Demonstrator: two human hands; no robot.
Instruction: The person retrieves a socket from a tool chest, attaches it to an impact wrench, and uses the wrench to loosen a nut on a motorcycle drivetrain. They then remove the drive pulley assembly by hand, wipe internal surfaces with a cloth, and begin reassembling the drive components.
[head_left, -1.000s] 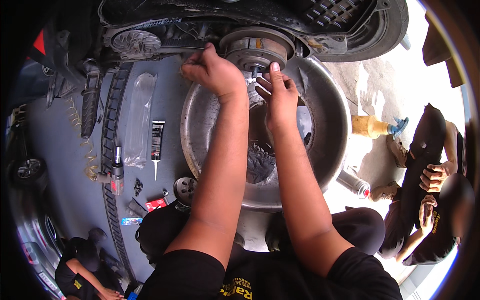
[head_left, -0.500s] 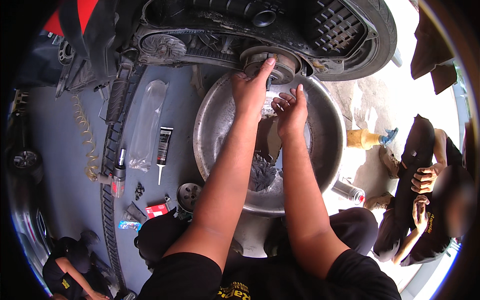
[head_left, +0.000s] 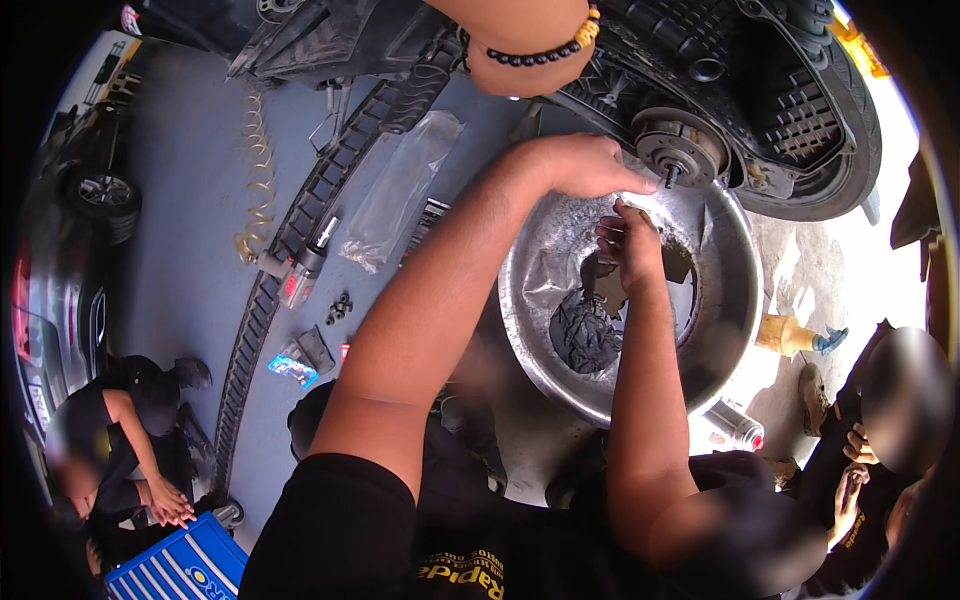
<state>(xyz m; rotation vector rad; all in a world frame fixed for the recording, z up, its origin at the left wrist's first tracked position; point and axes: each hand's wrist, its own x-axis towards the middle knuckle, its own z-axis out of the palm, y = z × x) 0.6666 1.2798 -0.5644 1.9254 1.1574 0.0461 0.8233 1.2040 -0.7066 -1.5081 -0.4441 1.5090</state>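
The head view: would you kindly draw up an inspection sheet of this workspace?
Surface: grey-blue floor at left, with a dark slotted strip.
Parts at hand: round metal drum with a protruding shaft, on the scooter; metal basin holding dark crumpled material.
Clutter: clear plastic sleeve, power tool, blue packet, spray can, yellow bottle.
Hands: left hand near the shaft, contact unclear; right hand over the basin, fingers curled, grip unclear.
Cables: yellowish coiled hose.
Surroundings: co-workers at lower left and right; braceleted arm at top; car.

left hand (head_left: 600,168): wrist bent, pointing right | right hand (head_left: 636,245): just below, fingers curled
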